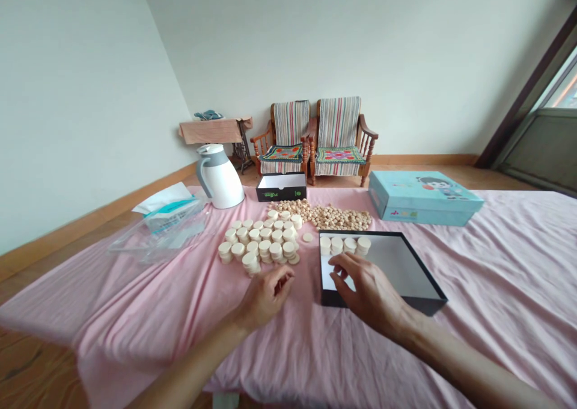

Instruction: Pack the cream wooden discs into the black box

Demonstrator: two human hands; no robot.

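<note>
Running along the front of the blue box [424,195] is a line of coloured characters; the first looks like 小, the rest are too small to make out. A cartoon child with a ball is printed on its lid. Green lettering marks the front of the black box [282,195], too small to read, with a round green mark beside it. Blue print on the packet [169,213], lying among clear plastic at the left, is blurred.

Pale discs [254,234] stand in short stacks on the pink cloth [288,361], ahead of the left hand [269,292]. Four more stacks sit in a row in the tray [401,270], along its far wall at the left corner. One loose disc [308,237] lies flat between the two groups.

The left hand is curled near the closest stacks; I cannot tell whether its fingers hold anything. The right hand [367,282] is over the tray, thumb and forefinger apart with nothing seen between them, and it hides part of the near wall.

Beads [342,218] spread behind the discs and tray, in front of the black box. A jug [226,183] stands at that box's left, and two chairs [291,126] [340,126] stand against the wall
</note>
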